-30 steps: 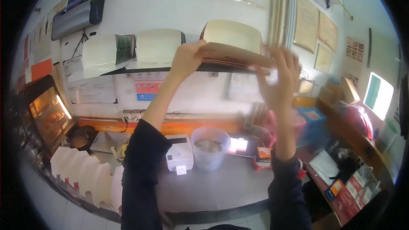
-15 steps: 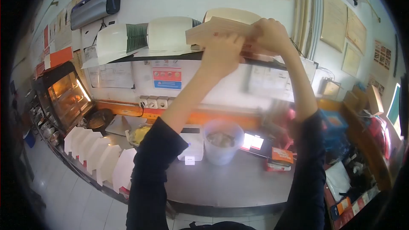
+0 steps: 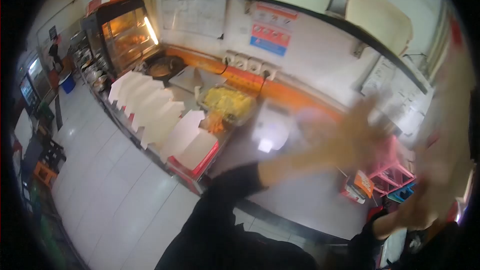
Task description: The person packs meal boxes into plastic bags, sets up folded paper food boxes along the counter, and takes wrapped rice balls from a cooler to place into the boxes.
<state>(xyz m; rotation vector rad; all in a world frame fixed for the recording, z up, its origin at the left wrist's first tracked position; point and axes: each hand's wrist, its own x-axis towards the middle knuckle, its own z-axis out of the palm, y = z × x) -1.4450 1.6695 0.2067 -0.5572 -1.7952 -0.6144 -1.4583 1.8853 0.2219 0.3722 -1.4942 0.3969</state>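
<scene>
My left hand is smeared by motion over the steel counter, in front of a pale tub that is also blurred; its fingers cannot be made out clearly. At the right edge, my right hand grips the lower end of a tan, flat piece of cardboard with a red mark. The cardboard stands nearly upright and is blurred. Several open white takeaway boxes with red sides stand in a row along the counter's left part.
A tray of yellow food sits behind the boxes, near a lit food warmer. A white device is on the counter. To the right are a pink basket and small cartons. The shelf above holds stacked cardboard.
The view has swung left and down. Both hands have come down from the shelf. The cardboard has moved away from the shelf to the right, and the left hand is now apart from it.
</scene>
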